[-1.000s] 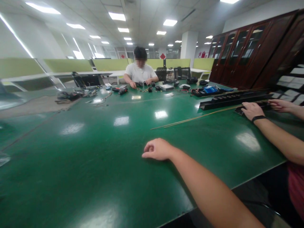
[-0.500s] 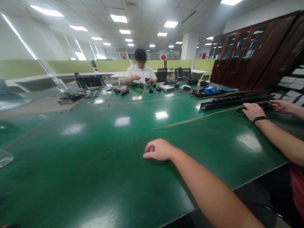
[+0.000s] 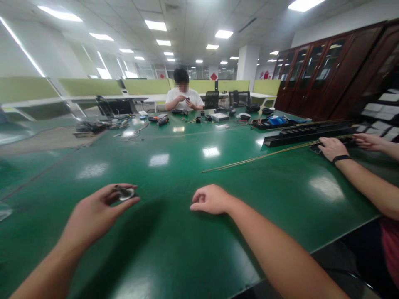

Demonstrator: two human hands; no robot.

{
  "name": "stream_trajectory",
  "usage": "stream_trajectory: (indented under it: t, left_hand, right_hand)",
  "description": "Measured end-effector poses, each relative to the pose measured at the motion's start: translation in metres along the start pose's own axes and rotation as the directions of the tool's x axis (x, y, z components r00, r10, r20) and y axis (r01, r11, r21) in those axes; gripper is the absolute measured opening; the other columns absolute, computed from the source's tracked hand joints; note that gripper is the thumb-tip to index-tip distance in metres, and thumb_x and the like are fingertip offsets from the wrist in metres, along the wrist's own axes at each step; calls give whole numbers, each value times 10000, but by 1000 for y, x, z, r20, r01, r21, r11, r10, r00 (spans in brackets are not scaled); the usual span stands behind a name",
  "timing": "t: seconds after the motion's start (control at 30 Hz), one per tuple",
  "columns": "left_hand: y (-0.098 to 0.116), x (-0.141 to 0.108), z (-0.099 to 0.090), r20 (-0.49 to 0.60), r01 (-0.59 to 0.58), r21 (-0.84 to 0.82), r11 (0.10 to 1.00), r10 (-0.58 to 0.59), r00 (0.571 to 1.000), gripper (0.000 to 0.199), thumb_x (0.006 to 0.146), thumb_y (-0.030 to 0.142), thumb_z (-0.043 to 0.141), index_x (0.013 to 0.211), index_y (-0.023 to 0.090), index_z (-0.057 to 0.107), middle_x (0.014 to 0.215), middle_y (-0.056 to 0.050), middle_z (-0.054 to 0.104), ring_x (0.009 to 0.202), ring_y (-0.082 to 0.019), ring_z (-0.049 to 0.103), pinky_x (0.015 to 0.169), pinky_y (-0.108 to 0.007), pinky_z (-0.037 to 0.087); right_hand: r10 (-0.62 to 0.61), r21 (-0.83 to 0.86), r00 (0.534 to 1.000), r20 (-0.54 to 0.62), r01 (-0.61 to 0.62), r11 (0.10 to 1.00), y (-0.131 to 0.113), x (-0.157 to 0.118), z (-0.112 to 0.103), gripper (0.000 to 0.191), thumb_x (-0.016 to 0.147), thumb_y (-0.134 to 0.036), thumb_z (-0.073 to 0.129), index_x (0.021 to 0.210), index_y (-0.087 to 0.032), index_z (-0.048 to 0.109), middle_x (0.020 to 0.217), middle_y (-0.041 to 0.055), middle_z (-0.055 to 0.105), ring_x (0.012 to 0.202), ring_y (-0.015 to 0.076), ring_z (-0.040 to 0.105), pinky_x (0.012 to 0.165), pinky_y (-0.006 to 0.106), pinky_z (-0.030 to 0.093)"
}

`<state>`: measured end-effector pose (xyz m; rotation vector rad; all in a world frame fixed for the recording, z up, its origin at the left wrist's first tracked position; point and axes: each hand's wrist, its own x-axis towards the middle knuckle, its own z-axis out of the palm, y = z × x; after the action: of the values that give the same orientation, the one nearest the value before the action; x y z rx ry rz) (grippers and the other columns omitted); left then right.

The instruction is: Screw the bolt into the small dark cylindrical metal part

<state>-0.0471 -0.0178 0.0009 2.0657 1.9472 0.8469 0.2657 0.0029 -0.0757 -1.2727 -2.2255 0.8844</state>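
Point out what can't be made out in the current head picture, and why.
All in the head view:
Round shiny piece: partly covered by the left hand, too small to identify.
Right hand: its curled fingers hide the palm.
Thin brass-coloured rods: partly hidden by the co-worker's banded hand.
Clear object: cut off by the left edge.
Dark item held by the person opposite: too small.

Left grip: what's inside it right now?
A small, round, shiny thing shows in the left grip. Its far side, and anything deeper in the palm, is covered and cannot be seen.
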Motion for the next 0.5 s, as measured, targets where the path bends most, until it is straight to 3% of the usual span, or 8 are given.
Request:
stream_trajectory:
  t: [0.03,0.1,0.23,0.37,0.5]
  left_hand:
    - [8,7,16,77,-25,-63,998,30,997,543,685,635,707,1064,246,690,1004,-10,745,934,-242,699,884,-376,553]
    - [25,14,51,133,-109,-142,984,128,983,496,694,576,716,1042,223,695,965,-37,741,861,-237,698,835,-368,563]
    - [45,2,101,97,-365,-248,897,398,912,295,794,426,684,993,209,685,997,-57,713,911,-215,670,845,-332,544]
    - [43,-19,111,168,-458,-327,827,528,833,150,870,336,623,961,228,677,987,-32,697,918,-180,655,829,-282,530]
    - [38,-19,110,185,-411,-311,857,479,858,231,828,321,665,1046,243,665,1013,-18,710,919,-187,669,854,-292,540]
  right_hand:
    - [3,3,1000,0,-3,1000,0,0,0,323,786,-485,744,978,-225,752,824,-8,733,682,112,627,575,206,393]
    - [11,3,1000,-3,-11,1000,1,0,1,326,791,-485,739,988,-225,745,807,-14,726,669,106,619,571,203,388]
    - [-7,-43,1000,-17,6,999,-1,-1,3,295,793,-479,736,957,-234,736,768,-29,708,650,101,603,559,206,358]
    - [-54,-85,999,-6,53,995,-5,-3,6,226,738,-416,785,819,-221,704,724,-45,685,631,100,590,547,210,327]
    - [-53,-61,999,-1,53,997,-7,-5,7,214,752,-410,774,830,-224,703,737,-42,689,634,102,587,549,212,325]
